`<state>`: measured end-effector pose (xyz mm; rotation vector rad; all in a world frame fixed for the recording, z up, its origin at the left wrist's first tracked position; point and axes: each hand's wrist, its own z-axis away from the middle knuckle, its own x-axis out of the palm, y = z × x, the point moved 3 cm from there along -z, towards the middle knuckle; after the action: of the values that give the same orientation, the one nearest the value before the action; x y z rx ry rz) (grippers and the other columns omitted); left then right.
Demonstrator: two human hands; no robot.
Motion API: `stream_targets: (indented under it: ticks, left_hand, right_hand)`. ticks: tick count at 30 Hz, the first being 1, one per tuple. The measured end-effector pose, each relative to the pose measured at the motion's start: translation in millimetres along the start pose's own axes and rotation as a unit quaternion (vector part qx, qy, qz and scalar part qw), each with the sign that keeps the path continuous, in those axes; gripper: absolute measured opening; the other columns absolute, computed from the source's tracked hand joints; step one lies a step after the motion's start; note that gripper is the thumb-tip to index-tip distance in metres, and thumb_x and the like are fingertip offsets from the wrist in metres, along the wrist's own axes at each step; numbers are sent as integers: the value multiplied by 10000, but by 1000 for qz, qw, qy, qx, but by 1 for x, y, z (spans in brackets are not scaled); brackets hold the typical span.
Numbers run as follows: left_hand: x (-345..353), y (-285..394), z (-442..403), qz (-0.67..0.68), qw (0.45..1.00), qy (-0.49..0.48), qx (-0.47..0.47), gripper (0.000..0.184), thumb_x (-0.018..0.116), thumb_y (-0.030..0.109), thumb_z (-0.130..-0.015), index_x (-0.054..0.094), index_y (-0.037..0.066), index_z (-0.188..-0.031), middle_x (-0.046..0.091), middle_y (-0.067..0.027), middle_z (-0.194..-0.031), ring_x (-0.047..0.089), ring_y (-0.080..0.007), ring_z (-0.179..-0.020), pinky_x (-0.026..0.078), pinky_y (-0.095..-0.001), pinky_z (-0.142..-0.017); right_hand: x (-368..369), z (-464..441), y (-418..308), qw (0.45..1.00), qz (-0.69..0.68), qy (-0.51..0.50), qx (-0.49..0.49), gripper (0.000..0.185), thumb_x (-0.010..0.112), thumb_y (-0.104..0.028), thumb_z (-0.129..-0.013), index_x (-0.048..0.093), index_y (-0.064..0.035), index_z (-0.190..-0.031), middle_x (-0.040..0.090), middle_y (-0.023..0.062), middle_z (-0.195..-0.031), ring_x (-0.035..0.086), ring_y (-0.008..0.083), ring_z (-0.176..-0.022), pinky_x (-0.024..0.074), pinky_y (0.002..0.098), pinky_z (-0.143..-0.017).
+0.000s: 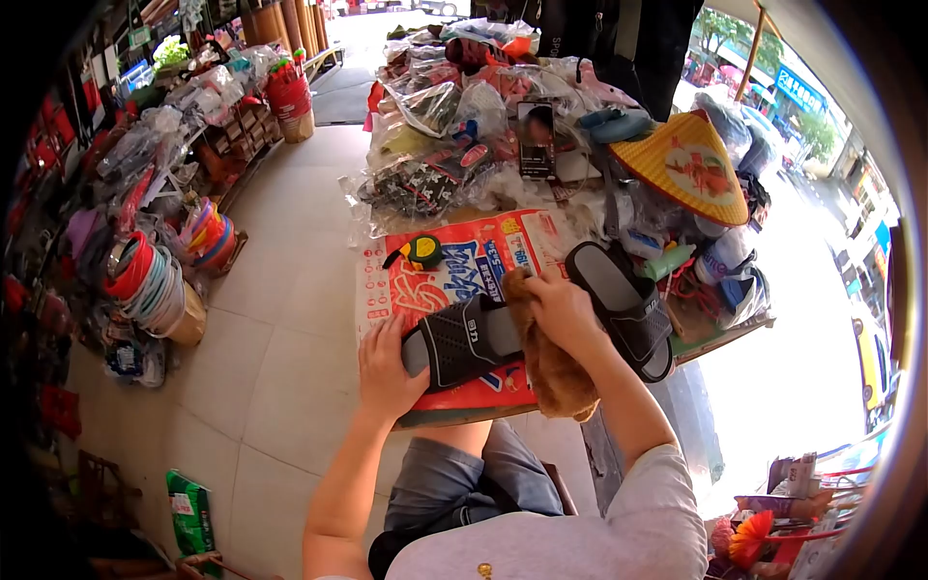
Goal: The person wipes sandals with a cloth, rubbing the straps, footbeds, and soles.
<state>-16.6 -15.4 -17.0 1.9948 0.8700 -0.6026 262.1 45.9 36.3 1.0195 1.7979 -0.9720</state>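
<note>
"Both hands are busy at the centre of the frame: the left hand (385,367) is clamped on one end of a black slide sandal (459,343), and the right hand (563,309) grips a brown plush cloth (561,382) against the other end."

"How does the slide look?"

"Black, with a grey footbed, a dotted pattern on the strap and pale lettering across it. It lies slantwise above a red printed sheet (411,295) at the front of the counter (454,415)."

"Count things for me."

"Two slides: that one, and a matching slide (623,304) right of centre, just beside the right hand. One cloth, one yellow-and-black tape measure (421,252) above the held slide, one phone (537,142) upright at upper centre, one yellow conical hat (684,166) at upper right."

"Anything in the way?"

"Cloth and right hand hide one end of the held slide. Plastic-wrapped goods (420,188) crowd the counter across upper centre, behind the sheet, and a green bottle (667,261) lies just past the second slide. At lower left, a green packet (190,509) is on the floor (290,193)."
</note>
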Motion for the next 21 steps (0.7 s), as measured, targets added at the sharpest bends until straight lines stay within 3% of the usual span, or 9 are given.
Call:
stream_targets:
  ticks: [5, 8, 10, 11, 13, 15, 17, 20, 21]
  left_hand:
    - [6, -1, 3, -75, 996, -18, -36, 674, 764, 298, -720, 536, 25, -1293, 526, -192, -1363, 379, -379, -1359, 263, -508, -1143]
    - [-7, 12, -5, -28, 998, -17, -53, 595, 775, 225, -719, 558, 30, -1237, 568, -180, -1319, 474, -368, -1291, 362, -486, -1089]
    - [-14, 17, -9, 198, 959, -51, -196, 533, 772, 98, -714, 571, 48, -1205, 641, -151, -1179, 603, -348, -1119, 482, -444, -955]
    - [-17, 21, -10, 198, 959, -51, -196, 533, 772, 98, -714, 571, 48, -1205, 641, -151, -1179, 603, -348, -1119, 482, -444, -955]
    - [-32, 40, -14, 140, 983, 102, 55, 524, 747, -20, -706, 568, 62, -1192, 670, -123, -1037, 659, -323, -938, 533, -404, -818]
    - [-29, 44, -21, 158, 976, 112, 99, 510, 746, -30, -708, 580, 56, -1182, 666, -122, -1014, 656, -313, -925, 528, -396, -818]
    - [-24, 43, -20, 173, 967, 123, 140, 496, 744, -41, -709, 592, 49, -1172, 661, -121, -991, 653, -303, -911, 522, -388, -818]
    - [9, 1, -14, 263, 960, 74, -67, 380, 775, -16, -737, 664, 30, -1098, 679, -101, -961, 658, -217, -900, 518, -330, -806]
    - [8, -1, -12, 262, 960, 72, -66, 380, 775, -16, -737, 664, 30, -1098, 679, -101, -961, 658, -217, -900, 518, -330, -806]
  right_hand:
    - [-19, 21, 36, 995, 16, 51, 87, 142, 638, -139, -844, 625, -112, -983, 608, 114, -1018, 648, 379, -842, 540, 488, -721]
    - [-39, 22, 34, 992, -50, 95, 64, 194, 625, -104, -830, 616, -75, -1022, 585, 141, -1004, 629, 391, -878, 517, 466, -723]
    - [-65, 17, 23, 981, -134, 137, 40, 251, 620, -64, -808, 594, -21, -1054, 570, 163, -991, 605, 399, -890, 488, 429, -721]
    - [-77, 15, 14, 981, -134, 137, 41, 251, 620, -64, -808, 594, -21, -1054, 570, 163, -991, 605, 399, -890, 488, 429, -721]
    - [-102, 11, -7, 964, -181, 192, 5, 253, 639, -39, -795, 596, -3, -1041, 584, 159, -991, 608, 388, -866, 489, 409, -713]
    - [-120, 9, -29, 962, -173, 210, -12, 253, 655, -19, -784, 613, -6, -1033, 597, 152, -987, 619, 377, -854, 501, 394, -707]
    - [-129, 6, -54, 956, -162, 223, -102, 235, 671, -29, -780, 626, -22, -1011, 609, 139, -985, 635, 361, -841, 514, 386, -689]
    - [-102, 1, -92, 957, -87, 213, -179, 200, 672, -72, -754, 592, -105, -933, 606, 61, -956, 651, 275, -820, 550, 377, -659]
    - [-83, -2, -99, 955, -73, 202, -204, 180, 650, -95, -775, 583, -122, -940, 601, 49, -953, 652, 256, -828, 554, 372, -649]
